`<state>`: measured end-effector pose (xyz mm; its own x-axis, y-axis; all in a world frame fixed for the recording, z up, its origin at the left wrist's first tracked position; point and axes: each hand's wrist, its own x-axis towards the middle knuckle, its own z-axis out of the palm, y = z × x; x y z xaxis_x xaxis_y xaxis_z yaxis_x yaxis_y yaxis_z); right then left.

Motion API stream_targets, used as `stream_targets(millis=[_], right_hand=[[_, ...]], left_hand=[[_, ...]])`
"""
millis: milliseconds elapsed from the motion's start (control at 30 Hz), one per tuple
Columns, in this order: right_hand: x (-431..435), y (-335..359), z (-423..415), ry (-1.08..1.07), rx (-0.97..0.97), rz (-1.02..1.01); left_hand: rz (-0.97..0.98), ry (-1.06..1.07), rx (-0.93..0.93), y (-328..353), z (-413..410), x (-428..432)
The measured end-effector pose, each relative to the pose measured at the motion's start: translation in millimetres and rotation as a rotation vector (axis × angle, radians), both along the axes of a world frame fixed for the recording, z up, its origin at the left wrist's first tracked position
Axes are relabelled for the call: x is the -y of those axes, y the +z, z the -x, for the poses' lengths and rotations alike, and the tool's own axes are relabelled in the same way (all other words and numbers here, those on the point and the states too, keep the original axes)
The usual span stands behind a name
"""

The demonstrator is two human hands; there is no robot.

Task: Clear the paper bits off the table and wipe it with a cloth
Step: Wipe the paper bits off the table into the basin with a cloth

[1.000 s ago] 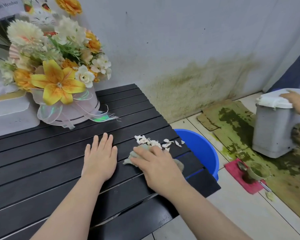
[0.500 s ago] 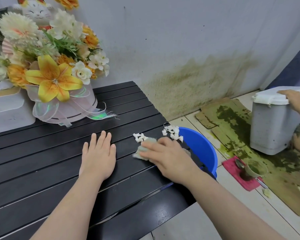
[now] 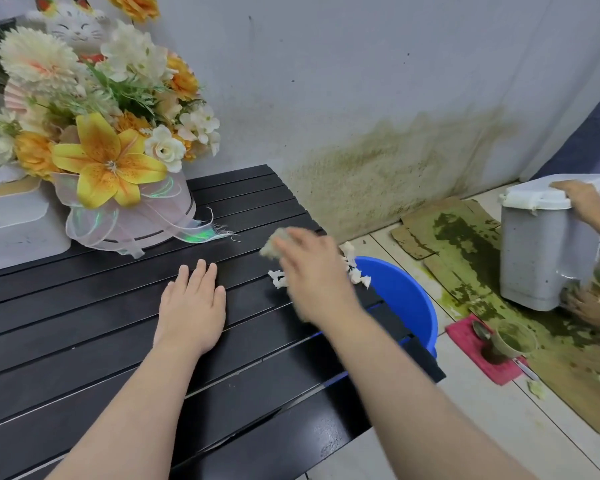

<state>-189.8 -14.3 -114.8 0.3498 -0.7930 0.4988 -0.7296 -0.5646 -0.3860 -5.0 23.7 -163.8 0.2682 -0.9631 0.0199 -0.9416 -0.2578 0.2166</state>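
My right hand [image 3: 312, 271], blurred by motion, grips a small grey-green cloth [image 3: 274, 243] near the right edge of the black slatted table [image 3: 84, 341]. White paper bits [image 3: 278, 281] lie beside that hand, and more paper bits [image 3: 359, 277] sit at the table's edge over a blue bucket [image 3: 406, 299] on the floor. Pressed flat on the slats, my left hand [image 3: 191, 310] has its fingers held together and holds nothing.
A flower arrangement in a white box [image 3: 111, 161] and a white container [image 3: 14, 223] stand at the back left of the table. On the floor to the right, another person's hand [image 3: 582, 199] rests on a grey bin [image 3: 541, 244], near stained cardboard [image 3: 471, 251] and a red mat with a cup [image 3: 510, 341].
My right hand has swept the cloth and the paper bits rightward to the table edge, then pulled back up and to the left. My left hand has stayed flat in place.
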Motion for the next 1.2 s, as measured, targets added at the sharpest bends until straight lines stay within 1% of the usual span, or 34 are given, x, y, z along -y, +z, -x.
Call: stream_targets(millis=[67, 133, 233, 333, 433, 500, 600, 667, 700, 767, 833, 933, 1000, 1033, 1100, 1133, 1200], right_hand=[[-16, -22, -29, 0.007, -0.173, -0.03], [-19, -39, -37, 0.019, -0.27, -0.023], [6, -41, -15, -0.034, -0.319, -0.041], [37, -38, 22, -0.179, -0.365, -0.078], [53, -36, 51, -0.298, -0.366, -0.155], [55, -30, 60, -0.327, -0.302, -0.18], [44, -16, 59, -0.335, -0.152, -0.061], [28, -13, 48, -0.261, -0.15, 0.016], [19, -16, 40, -0.203, -0.199, 0.038], [5, -30, 27, -0.097, -0.333, -0.025], [10, -40, 31, -0.084, -0.372, -0.109], [43, -37, 60, -0.197, -0.38, -0.225], [63, -29, 85, -0.339, -0.405, -0.346], [68, -25, 96, -0.408, -0.382, -0.385], [71, -18, 106, -0.508, -0.273, -0.351], [70, -16, 103, -0.508, -0.22, -0.289], [65, -13, 80, -0.4, -0.185, -0.157]], left_hand=[[-0.03, -0.007, 0.003, -2, 0, 0], [-0.031, -0.015, 0.001, -3, -2, 0], [-0.019, -0.017, 0.008, -3, -3, 1], [-0.027, -0.023, 0.001, -3, -1, 0], [-0.043, -0.017, 0.006, -1, 0, 0], [-0.035, 0.005, 0.003, 4, 5, -1], [0.047, -0.051, 0.013, 9, 35, -6], [0.066, -0.099, -0.011, 4, 64, -13], [0.055, -0.101, -0.008, 1, 75, -16], [0.034, -0.085, 0.027, -6, 82, -17], [0.03, -0.08, 0.038, -8, 80, -16], [0.028, -0.078, -0.011, -6, 80, -16], [0.023, -0.077, -0.016, -5, 81, -17], [0.024, -0.075, -0.015, -5, 81, -17], [0.028, -0.074, -0.018, -5, 82, -17], [0.03, -0.074, -0.016, -5, 82, -17], [0.031, -0.079, -0.006, -5, 81, -17]])
